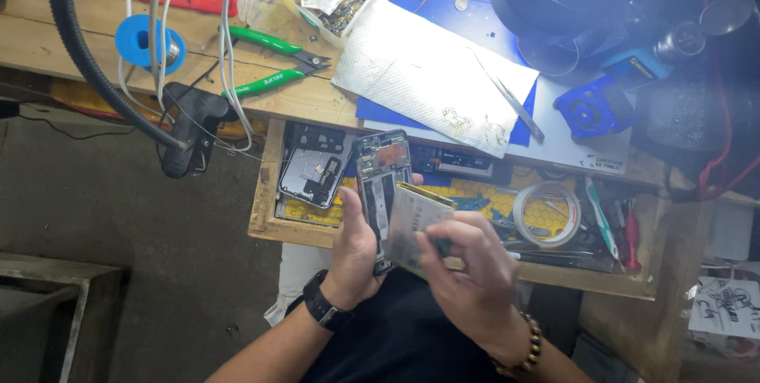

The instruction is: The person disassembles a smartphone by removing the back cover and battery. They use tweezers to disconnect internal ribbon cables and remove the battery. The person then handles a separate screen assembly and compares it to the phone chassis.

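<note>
Two closed grips: phone point(381, 185), battery point(416, 225).

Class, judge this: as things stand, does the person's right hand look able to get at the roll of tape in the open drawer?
Probably yes, but not freely: the roll of tape lies uncovered in the drawer just beyond the right hand, though that hand is gripping a flat battery.

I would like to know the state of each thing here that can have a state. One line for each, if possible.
Phone: back cover off, insides showing, held in the left hand.
Flat battery: out of the phone, gripped by the right hand.
Drawer: pulled open.
Green-handled cutters: jaws open, lying on the bench.
Tape roll: lying flat in the drawer.
Tweezers: lying on the white cloth.
</note>
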